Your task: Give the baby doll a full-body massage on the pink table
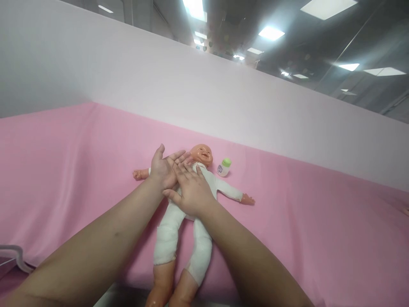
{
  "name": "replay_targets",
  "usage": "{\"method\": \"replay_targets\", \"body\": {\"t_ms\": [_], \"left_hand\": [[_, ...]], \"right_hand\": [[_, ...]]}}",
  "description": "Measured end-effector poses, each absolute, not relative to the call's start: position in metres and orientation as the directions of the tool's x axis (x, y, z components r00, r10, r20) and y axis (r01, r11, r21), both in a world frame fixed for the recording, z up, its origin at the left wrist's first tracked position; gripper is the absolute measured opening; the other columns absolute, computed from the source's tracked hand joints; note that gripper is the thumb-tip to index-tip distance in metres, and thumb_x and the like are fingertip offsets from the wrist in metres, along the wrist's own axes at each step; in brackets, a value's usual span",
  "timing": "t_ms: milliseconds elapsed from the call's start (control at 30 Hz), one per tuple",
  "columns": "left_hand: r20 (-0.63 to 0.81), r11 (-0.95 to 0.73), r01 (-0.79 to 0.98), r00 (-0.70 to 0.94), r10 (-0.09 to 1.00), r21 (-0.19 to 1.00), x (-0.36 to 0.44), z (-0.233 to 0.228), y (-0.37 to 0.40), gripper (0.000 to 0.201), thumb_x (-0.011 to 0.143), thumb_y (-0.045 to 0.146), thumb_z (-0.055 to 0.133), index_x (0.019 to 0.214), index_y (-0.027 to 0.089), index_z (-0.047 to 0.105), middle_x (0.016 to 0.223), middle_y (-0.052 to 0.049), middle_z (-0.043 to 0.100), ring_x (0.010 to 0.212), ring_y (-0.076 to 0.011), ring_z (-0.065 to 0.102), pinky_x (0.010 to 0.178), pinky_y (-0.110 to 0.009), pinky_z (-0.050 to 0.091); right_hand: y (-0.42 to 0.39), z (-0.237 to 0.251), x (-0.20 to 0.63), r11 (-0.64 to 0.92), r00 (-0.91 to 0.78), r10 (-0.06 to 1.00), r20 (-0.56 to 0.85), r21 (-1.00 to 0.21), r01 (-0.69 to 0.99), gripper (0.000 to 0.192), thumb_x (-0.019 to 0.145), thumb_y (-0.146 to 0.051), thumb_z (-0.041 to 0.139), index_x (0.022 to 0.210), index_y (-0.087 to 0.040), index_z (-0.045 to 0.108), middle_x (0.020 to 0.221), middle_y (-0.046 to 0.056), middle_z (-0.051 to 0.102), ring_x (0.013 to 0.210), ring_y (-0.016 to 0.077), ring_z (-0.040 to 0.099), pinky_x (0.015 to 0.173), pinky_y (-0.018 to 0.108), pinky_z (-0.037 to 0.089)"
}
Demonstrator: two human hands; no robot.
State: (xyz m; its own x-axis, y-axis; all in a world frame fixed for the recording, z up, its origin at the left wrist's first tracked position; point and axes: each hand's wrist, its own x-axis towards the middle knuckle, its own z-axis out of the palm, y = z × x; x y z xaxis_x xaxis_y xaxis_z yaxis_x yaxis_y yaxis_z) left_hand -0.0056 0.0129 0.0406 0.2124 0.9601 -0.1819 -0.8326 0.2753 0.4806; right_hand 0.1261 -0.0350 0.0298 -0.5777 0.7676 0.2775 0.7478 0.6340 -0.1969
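Head view: a baby doll (191, 200) in a white cloth suit lies face up on a pink sheet (64, 170), arms out, head toward a pale partition wall (159, 81). The left hand (166, 168) rests flat and spread, palm turned partly up, over the doll's shoulder beside its head. The right hand (191, 189) lies flat, fingers together, pressed on the doll's chest, overlapping the left hand's fingers. Neither hand grips anything. A small white bottle (224, 166) with a green cap stands just beside the doll's head. The work appears to be at a chest-pressing or rubbing stage, though contact under the palms is hidden; any next move calls for light, even pressure.
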Motion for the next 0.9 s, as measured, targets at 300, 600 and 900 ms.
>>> {"method": "replay_targets", "body": {"t_ms": [300,600,900], "left_hand": [[-0.137,0.134,-0.892,0.082,0.987,0.432,-0.021,0.029,0.028,0.078,0.092,0.068,0.041,0.136,0.005,0.054,0.124,-0.026,0.065,0.119,-0.0332,0.065,0.095,-0.043,0.057],[-0.100,0.263,-0.870,0.244,0.965,0.417,0.000,0.040,0.008,0.077,0.094,0.068,0.039,0.138,0.006,0.054,0.130,-0.025,0.064,0.121,-0.0338,0.064,0.097,-0.044,0.055],[-0.130,0.355,-0.791,0.336,0.933,0.499,0.012,0.044,0.000,0.081,0.092,0.071,0.035,0.142,0.009,0.052,0.131,-0.026,0.064,0.124,-0.0386,0.061,0.104,-0.056,0.048]], "right_hand": [[-0.038,0.030,0.129,0.819,-0.738,0.574,0.354,-0.229,0.527,0.080,0.096,-0.063,0.050,0.152,-0.008,0.038,0.154,0.020,0.046,0.147,0.0288,0.038,0.124,0.048,0.024],[-0.036,0.028,0.130,0.842,-0.747,0.536,0.393,-0.195,0.502,0.099,0.091,-0.068,0.054,0.160,-0.008,0.017,0.164,0.020,0.025,0.156,0.0302,0.016,0.127,0.052,0.013],[-0.038,0.032,0.127,0.682,-0.606,0.718,0.343,-0.167,0.712,0.088,0.097,-0.068,0.041,0.160,-0.010,0.021,0.166,0.016,0.023,0.156,0.0294,0.014,0.127,0.054,0.004]]}}
